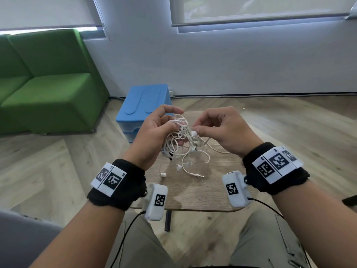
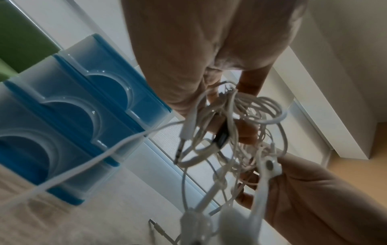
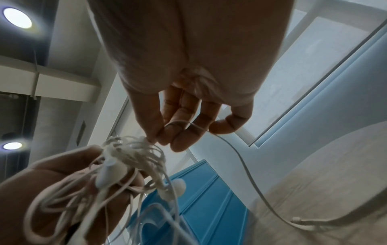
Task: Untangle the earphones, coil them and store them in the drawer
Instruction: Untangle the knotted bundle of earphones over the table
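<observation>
The left hand [image 1: 154,132] holds a knotted bundle of white earphones [image 1: 178,141] above the desk [image 1: 195,192], its fingers [image 1: 170,109] curled round the top of the tangle and the thumb pressing cords from the near side. The right hand [image 1: 222,128] is just beside it, thumb and first fingers pinched narrow on a single cord at the edge of the bundle; in the right wrist view that cord [image 3: 240,157] runs across the fingertips [image 3: 180,142] and trails down to the desk. An earbud [image 1: 194,134] sits right under the pinching fingers, touching the tangle. Below both sets of fingers, loose loops hang down; another earbud [image 1: 162,175] and a metal plug [image 1: 200,176] dangle at desk level, though whether they touch the surface cannot be told. Beyond the fingers, past the far edge of the desk, stands a blue drawer unit [image 1: 144,105] on the floor; the left wrist view shows its drawer fronts [image 2: 69,116] with curved handle recesses, all closed. A green sofa [image 1: 46,84] stands to the left of the left hand's fingers, against the wall.
</observation>
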Tool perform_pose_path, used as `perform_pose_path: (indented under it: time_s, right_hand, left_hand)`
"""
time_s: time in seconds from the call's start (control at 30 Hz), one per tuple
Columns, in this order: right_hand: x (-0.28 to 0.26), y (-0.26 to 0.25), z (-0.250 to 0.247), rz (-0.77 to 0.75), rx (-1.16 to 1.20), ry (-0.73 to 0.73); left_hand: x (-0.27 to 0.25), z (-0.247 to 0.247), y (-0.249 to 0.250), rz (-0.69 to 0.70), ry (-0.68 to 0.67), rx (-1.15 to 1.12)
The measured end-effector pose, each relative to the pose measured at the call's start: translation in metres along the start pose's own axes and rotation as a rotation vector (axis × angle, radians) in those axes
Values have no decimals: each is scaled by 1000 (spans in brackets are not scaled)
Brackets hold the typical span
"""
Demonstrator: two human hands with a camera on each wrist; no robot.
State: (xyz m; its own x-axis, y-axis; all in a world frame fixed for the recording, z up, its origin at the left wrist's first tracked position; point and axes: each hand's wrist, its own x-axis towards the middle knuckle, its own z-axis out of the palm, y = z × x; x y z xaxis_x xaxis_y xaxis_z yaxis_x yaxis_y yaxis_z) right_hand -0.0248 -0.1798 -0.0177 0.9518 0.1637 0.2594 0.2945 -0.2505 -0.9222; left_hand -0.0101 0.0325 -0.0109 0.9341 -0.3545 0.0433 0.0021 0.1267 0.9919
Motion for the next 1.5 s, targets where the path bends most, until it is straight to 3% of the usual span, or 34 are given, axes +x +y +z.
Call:
perform_pose_path:
  time_s: [0.23,0.47,0.6,0.8,1.0,1.23,1.5]
  right_hand:
    - [-1,0,3,67,163,-97]
    - [0,2,-2,125,160,-92]
    - [-1,2,-3,133,224,-112]
    - [4,1,-9,109,280,-34]
    - [8,-3,-11,84,182,-144]
    - [7,6,-8,165,250,-180]
    - [5,12,-8,162,478,-57]
  left_hand:
    - [-2,2,4,-59,-46,-57]
    - [-6,-8,8,-167,-138,-305]
    - [-5,-7,7,-167,-162,-324]
    - [-6,-4,10,-163,-177,-262]
    - [-7,-4,11,-134,-172,-154]
    - [-9,4,11,1,-287,44]
    - [-10,14,15,121,-181,266]
